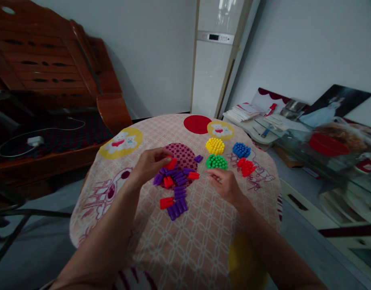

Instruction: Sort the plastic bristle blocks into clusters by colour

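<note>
My left hand (151, 164) pinches a red plastic piece (171, 163) between thumb and fingers, above the left side of a loose pile. Purple ribbed pieces (180, 192) make up most of that pile, with a few red ones (166, 202) among them. My right hand (223, 182) is closed in a pinch just in front of a cluster of green knobbed pieces (216, 162); what its fingertips hold, if anything, is too small to make out. Behind the green cluster stands a yellow one (215, 146). Farther right are blue (241, 150) and red (246, 166) clusters.
A patterned cloth (203, 225) covers the round table. Against the right wall, a glass-topped cabinet (318, 157) holds papers (244, 111), a red basket (328, 144) and a photo (336, 105). A wooden bench (43, 68) stands at the left, a tall white appliance (214, 72) at the back.
</note>
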Available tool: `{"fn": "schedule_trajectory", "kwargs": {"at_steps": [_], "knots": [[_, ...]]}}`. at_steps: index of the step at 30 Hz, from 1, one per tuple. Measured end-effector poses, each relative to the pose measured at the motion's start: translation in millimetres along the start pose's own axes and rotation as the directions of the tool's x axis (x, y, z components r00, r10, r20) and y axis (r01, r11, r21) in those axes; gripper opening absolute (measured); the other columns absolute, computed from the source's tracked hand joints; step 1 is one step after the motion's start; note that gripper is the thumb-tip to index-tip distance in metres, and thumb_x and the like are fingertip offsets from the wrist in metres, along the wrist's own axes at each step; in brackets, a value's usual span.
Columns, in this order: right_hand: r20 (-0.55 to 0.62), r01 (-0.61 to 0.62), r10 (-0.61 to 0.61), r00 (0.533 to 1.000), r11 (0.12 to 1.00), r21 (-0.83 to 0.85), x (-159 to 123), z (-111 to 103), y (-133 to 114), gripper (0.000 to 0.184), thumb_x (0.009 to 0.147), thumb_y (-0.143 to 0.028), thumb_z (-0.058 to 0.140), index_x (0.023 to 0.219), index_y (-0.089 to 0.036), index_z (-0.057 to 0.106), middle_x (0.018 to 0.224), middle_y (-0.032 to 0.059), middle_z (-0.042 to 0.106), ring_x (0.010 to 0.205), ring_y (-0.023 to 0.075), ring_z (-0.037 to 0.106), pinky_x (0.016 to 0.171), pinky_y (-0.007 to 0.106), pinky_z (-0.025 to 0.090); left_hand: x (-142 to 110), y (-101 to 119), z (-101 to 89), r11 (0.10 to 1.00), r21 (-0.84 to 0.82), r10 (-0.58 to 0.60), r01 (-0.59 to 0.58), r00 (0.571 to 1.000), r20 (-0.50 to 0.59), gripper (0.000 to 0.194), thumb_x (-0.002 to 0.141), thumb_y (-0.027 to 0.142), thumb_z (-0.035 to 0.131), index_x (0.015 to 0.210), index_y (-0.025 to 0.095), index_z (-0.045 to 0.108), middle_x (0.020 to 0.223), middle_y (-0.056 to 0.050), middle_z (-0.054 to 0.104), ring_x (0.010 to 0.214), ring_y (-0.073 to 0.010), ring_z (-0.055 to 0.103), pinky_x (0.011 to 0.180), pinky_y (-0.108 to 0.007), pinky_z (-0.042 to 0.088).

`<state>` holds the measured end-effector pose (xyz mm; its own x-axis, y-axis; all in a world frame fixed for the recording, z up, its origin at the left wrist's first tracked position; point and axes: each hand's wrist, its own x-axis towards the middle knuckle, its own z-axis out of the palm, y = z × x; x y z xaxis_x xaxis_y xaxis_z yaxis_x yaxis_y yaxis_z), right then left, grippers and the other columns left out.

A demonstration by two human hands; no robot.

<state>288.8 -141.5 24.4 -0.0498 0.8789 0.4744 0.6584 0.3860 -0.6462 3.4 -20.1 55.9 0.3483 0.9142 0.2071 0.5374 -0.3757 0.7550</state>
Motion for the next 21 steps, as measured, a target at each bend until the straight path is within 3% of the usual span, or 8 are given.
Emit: {"fn": "schedule_trajectory", "kwargs": {"at_steps": [3,6,9,13,17,19,21], "knots": [[0.111,-0.096,0.072,0.991,0.967,0.235,-3,14,-9,0.029,0.087,-0.034,0.060,0.107,-0.017,0.071,0.082,0.0040,0.072,0.070,0.0148,0.066,0.063,0.025,0.051,-9,25,32.2,0.892,-0.450,0.142,-0.052,0.975,0.169,0.032,0.078,0.039,0.067,0.096,0.013,0.069,0.079,-0.005,0.071,0.069,-0.0160,0.065,0.063,-0.025,0.049],[0.210,-0.229,0.158,0.965,0.900,0.372,-6,20,-10,0.027,0.088,-0.037,0.060,0.100,-0.017,0.072,0.075,0.0020,0.069,0.065,0.0138,0.064,0.058,0.024,0.051,-20,45,64.0,0.799,-0.602,0.194,-0.008,0.950,0.245,0.028,0.081,0.037,0.068,0.094,0.013,0.068,0.076,-0.004,0.070,0.065,-0.0136,0.063,0.061,-0.023,0.049],[0.217,-0.322,0.247,0.945,0.826,0.463,-8,18,-9,0.026,0.086,-0.041,0.062,0.089,-0.016,0.070,0.067,0.0012,0.067,0.058,0.0133,0.062,0.053,0.024,0.050,-26,51,81.9,0.747,-0.664,0.212,0.009,0.944,0.252,0.025,0.083,0.036,0.068,0.094,0.013,0.067,0.075,-0.003,0.069,0.062,-0.0115,0.062,0.057,-0.021,0.046],[0.203,-0.339,0.272,0.941,0.751,0.566,-10,13,-8,0.030,0.079,-0.043,0.070,0.094,-0.016,0.068,0.070,0.0020,0.070,0.059,0.0139,0.064,0.053,0.025,0.053,-29,51,92.2,0.692,-0.722,0.290,0.010,0.912,0.291,0.023,0.085,0.035,0.067,0.093,0.013,0.067,0.076,-0.003,0.068,0.067,-0.0120,0.063,0.063,-0.022,0.049],[0.169,-0.356,0.316,0.934,0.761,0.542,-12,5,-1,0.029,0.077,-0.043,0.072,0.087,-0.016,0.067,0.067,0.0025,0.070,0.057,0.0145,0.065,0.054,0.026,0.053,-31,49,96.5,0.773,-0.632,0.255,-0.050,0.937,0.238,0.025,0.085,0.036,0.067,0.099,0.014,0.068,0.086,-0.006,0.072,0.076,-0.0149,0.066,0.069,-0.024,0.051],[0.062,-0.364,0.382,0.922,0.801,0.476,-14,-5,8,0.028,0.077,-0.043,0.070,0.086,-0.016,0.068,0.066,0.0024,0.070,0.054,0.0149,0.064,0.051,0.026,0.052,-30,47,95.6,0.835,-0.546,0.200,-0.071,0.963,0.180,0.028,0.085,0.036,0.066,0.102,0.015,0.069,0.092,-0.007,0.073,0.078,-0.0159,0.067,0.068,-0.024,0.052],[-0.134,-0.362,0.427,0.894,0.866,0.345,-16,-19,20,0.026,0.077,-0.041,0.067,0.085,-0.017,0.069,0.066,0.0024,0.070,0.053,0.0152,0.062,0.050,0.026,0.049,-29,45,93.1,0.865,-0.501,0.147,-0.043,0.975,0.169,0.029,0.086,0.037,0.064,0.104,0.015,0.069,0.091,-0.007,0.073,0.073,-0.0159,0.067,0.063,-0.024,0.052]]}}
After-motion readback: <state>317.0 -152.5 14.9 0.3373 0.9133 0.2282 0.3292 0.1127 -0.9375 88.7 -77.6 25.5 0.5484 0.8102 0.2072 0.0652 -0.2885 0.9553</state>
